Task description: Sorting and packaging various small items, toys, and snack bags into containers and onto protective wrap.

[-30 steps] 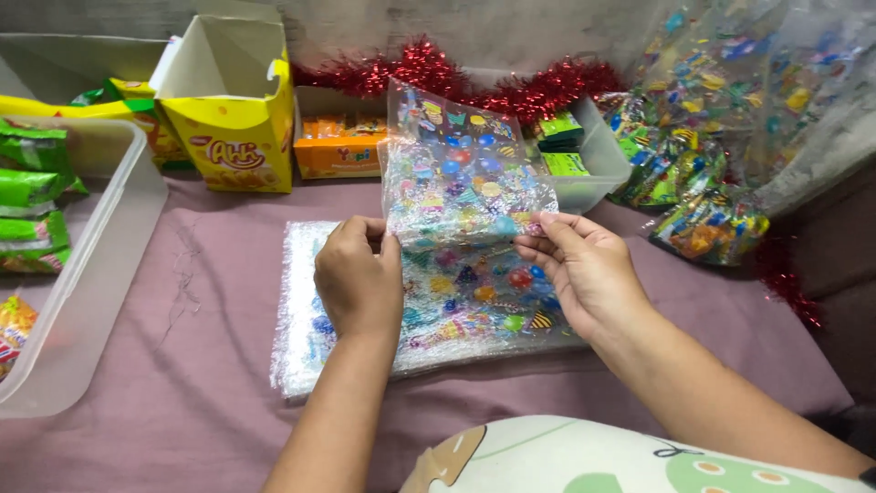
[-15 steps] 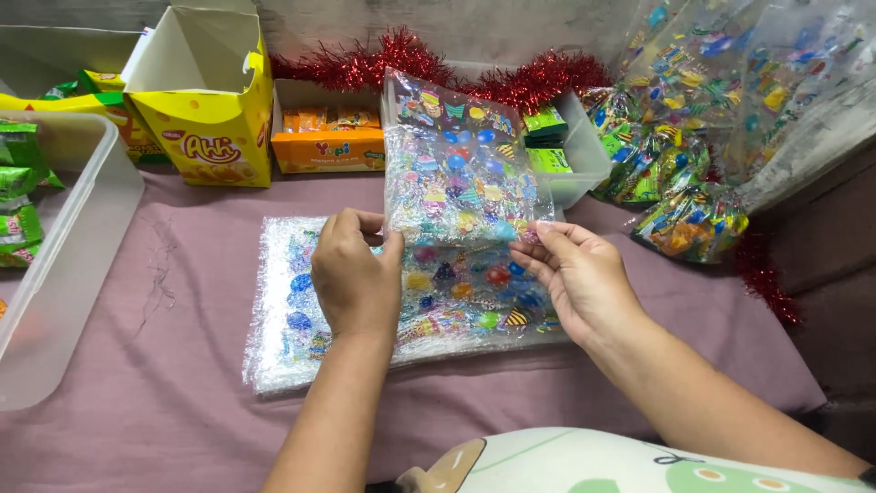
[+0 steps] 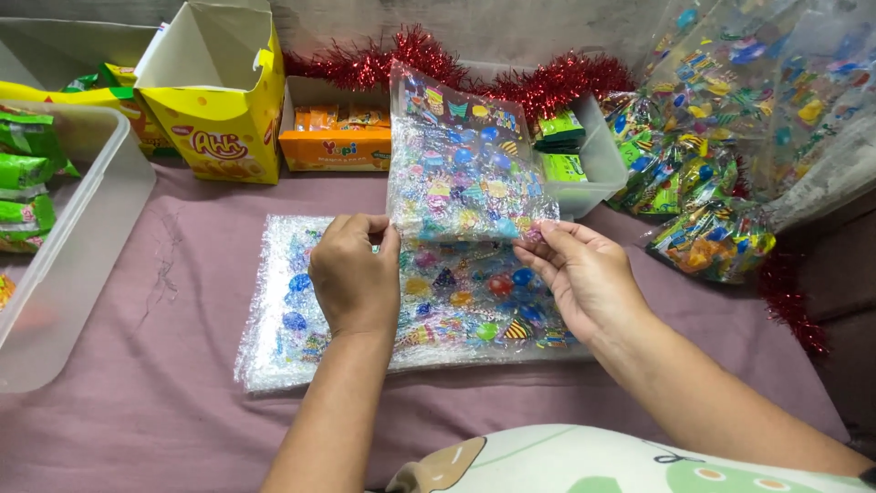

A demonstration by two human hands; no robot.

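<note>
Left hand: curling nearly closed, fingers pinching the lower left corner of the bag; knuckles facing up, wrist hovering over the stack.

Right hand: lying half open, palm up, thumb and forefinger pinching the bag's lower right corner; the other fingers are spreading loosely beneath it.

Bag: 1 clear cellophane bag with a bright multicoloured print, standing upright between both hands, its bottom edge hanging just above the stack.

Stack: the same printed bags lying flat on the mauve cloth, directly under both hands.

Surroundings: 1 open yellow carton and 1 orange box sitting behind the stack; red tinsel running along the wall; 1 clear bin with green packets sitting at far left; filled sweet packs piling up at right, well apart from the hands.
</note>
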